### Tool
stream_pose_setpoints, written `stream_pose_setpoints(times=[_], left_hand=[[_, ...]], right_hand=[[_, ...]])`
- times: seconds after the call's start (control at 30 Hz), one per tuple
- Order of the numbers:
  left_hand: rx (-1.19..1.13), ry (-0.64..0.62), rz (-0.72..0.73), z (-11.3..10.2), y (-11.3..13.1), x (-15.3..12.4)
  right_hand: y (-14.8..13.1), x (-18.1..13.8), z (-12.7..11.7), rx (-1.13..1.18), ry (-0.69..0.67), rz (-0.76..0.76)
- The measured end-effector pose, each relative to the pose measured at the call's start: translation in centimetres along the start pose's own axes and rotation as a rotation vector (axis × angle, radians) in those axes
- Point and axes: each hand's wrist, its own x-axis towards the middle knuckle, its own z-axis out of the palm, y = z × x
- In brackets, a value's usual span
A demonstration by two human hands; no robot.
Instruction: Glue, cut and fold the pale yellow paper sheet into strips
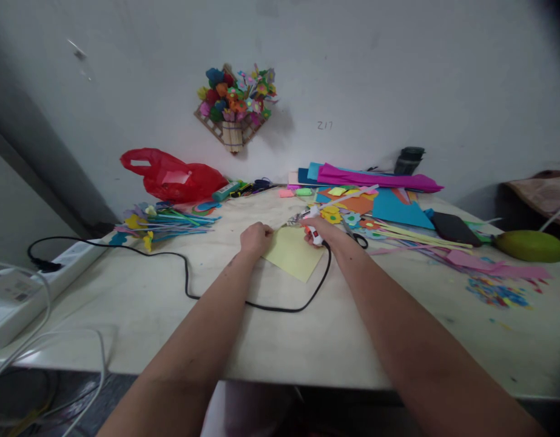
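A pale yellow sheet (pixel 294 254) lies on the table in front of me. My right hand (pixel 312 229) is wrapped round a white hot glue gun (pixel 315 234) with a red switch, above the sheet's right part. The gun's metal nozzle (pixel 295 217) points left, over the sheet's far edge. A black cord (pixel 280 309) runs from its handle across the table to the left. At the sheet's left corner my left hand (pixel 256 238) is closed, fingertips pressed together; what they pinch is too small to make out. Scissors (pixel 355 237) lie just right of my right hand.
Left are a power strip (pixel 74 258), foam flowers on stems (pixel 170 221) and a red plastic bag (pixel 175 179). On the right lie coloured sheets (pixel 400 207), paper strips (pixel 420 233), a dark phone (pixel 455 229) and small scraps (pixel 498 292). A flower decoration (pixel 234 103) hangs on the wall.
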Motion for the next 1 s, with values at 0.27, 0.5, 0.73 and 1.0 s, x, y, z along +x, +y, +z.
stream_pose_setpoints(times=[0.27, 0.5, 0.73, 1.0], left_hand=[[-0.016, -0.008, -0.012, -0.1, 0.0, 0.0], [0.013, -0.039, -0.007, -0.7, 0.3, -0.1], [0.124, -0.245, -0.079, -3.1, -0.8, 0.4], [0.067, -0.308, -0.056, -3.8, -1.8, 0.4]], right_hand=[[-0.3, -0.5, 0.4, 0.092, 0.053, -0.043], [-0.5, -0.7, 0.5, 0.135, 0.109, -0.021], [-0.3, -0.5, 0.3, 0.097, 0.094, -0.016], [-0.1, 0.0, 0.2, 0.09, 0.085, -0.007]])
